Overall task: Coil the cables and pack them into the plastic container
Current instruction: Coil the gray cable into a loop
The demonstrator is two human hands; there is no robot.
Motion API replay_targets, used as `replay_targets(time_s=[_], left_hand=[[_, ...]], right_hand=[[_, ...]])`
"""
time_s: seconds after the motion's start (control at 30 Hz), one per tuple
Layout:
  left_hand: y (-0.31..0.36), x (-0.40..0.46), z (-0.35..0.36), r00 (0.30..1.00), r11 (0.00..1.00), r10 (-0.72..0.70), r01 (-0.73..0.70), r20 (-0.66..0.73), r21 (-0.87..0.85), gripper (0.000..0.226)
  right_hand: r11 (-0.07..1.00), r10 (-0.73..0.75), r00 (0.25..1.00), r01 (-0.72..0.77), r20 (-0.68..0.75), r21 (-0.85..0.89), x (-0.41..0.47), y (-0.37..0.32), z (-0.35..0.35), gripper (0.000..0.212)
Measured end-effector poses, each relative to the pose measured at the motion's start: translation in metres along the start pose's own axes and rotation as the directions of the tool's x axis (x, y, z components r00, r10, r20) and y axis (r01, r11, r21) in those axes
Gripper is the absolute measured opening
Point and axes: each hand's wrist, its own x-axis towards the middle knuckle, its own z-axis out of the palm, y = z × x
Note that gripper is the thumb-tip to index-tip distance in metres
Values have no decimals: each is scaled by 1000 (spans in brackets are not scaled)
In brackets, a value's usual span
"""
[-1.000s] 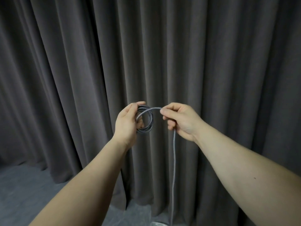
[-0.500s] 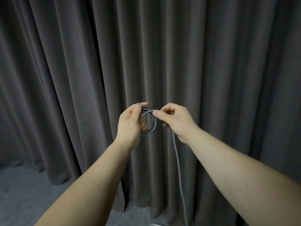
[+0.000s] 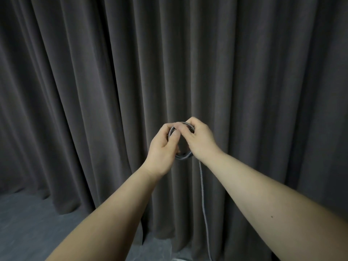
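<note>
A grey braided cable (image 3: 202, 187) is partly wound into a small coil (image 3: 183, 156) held up in front of me. My left hand (image 3: 162, 150) grips the coil's left side, thumb on top of the loops. My right hand (image 3: 200, 141) pinches the cable at the coil's top right, its fingers close against my left thumb. The loose end of the cable hangs straight down from under my right hand and leaves the frame at the bottom. No plastic container is in view.
A dark grey pleated curtain (image 3: 94, 91) fills the background. A grey floor (image 3: 24, 223) shows at the lower left. A pale edge of something (image 3: 181, 259) peeks in at the bottom centre.
My right hand has moved left, from beside the coil onto its top, laying another turn of cable on it. Both hands have closed together and the hanging tail has shifted slightly.
</note>
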Motion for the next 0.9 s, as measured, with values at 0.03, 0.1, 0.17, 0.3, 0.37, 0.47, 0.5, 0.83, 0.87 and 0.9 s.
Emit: replay_targets(time_s=[0.03, 0.1, 0.17, 0.3, 0.37, 0.47, 0.5, 0.83, 0.87, 0.9], left_hand=[[-1, 0, 0, 1000, 1000, 8, -8, -2, 28, 19], [-1, -1, 2, 999, 999, 20, -19, -44, 27, 20], [1, -1, 3, 995, 999, 6, -11, -103, -50, 21], [8, 5, 2, 985, 981, -29, -4, -172, -192, 19], [10, 10, 1, 983, 978, -22, -17, -181, -209, 22], [11, 13, 1, 978, 983, -16, -22, -207, -180, 28], [10, 14, 1, 976, 984, -16, -23, -218, -175, 28], [11, 19, 5, 975, 970, -22, -32, -221, -240, 22], [12, 19, 5, 974, 967, -21, -38, -227, -253, 22], [12, 19, 5, 971, 962, -27, -40, -236, -271, 22]], right_hand=[[1000, -9, 1000, 9, 1, -16, 0, 1, 0, 34], [998, -52, 999, 51, -11, -35, 0, 1, 0, 29], [993, -118, 993, 117, -23, -35, -1, 3, -1, 18], [981, -171, 985, 169, -5, -96, -8, 11, 1, 15], [983, -161, 987, 157, -29, -96, -9, 12, 2, 12], [985, -170, 985, 170, -37, -10, -5, 10, 0, 13], [984, -176, 984, 176, -26, 13, -4, 8, -2, 14], [930, -343, 935, 324, -92, -173, -10, 15, -1, 45], [910, -392, 913, 367, -114, -192, -8, 15, -1, 44], [895, -423, 897, 391, -129, -213, -6, 14, -1, 42]])
